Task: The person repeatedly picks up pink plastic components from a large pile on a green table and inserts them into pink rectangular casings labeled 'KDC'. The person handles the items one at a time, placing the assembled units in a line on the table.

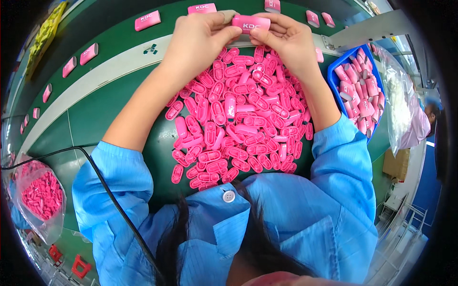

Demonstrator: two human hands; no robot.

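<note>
Case point(250, 25), pink with white print, is up in the air between the worker's two bare hands, just past the far edge of a big heap point(245, 102). The right hand point(286, 40) has hold of its right end, thumb on the near face and fingers behind. The left hand point(202, 35) pinches at the left end with thumb and forefinger, and that forefinger wears a beige cover point(228, 16). The heap is all small pink pieces, oblong, many of them hollow side up, spread on the green surface point(105, 114) in front of a blue jacket point(305, 200).

Past a pale rail point(102, 81), I can see more pink cases strung out along a green strip point(117, 31). To the worker's right, a blue tray point(339, 61) is piled with others like them. A clear bag point(393, 86) with something white in it hangs just beside the tray. Over on the left, another clear bag point(52, 231) bulges with pink pieces, and a black cable point(109, 190) loops across the left sleeve.
</note>
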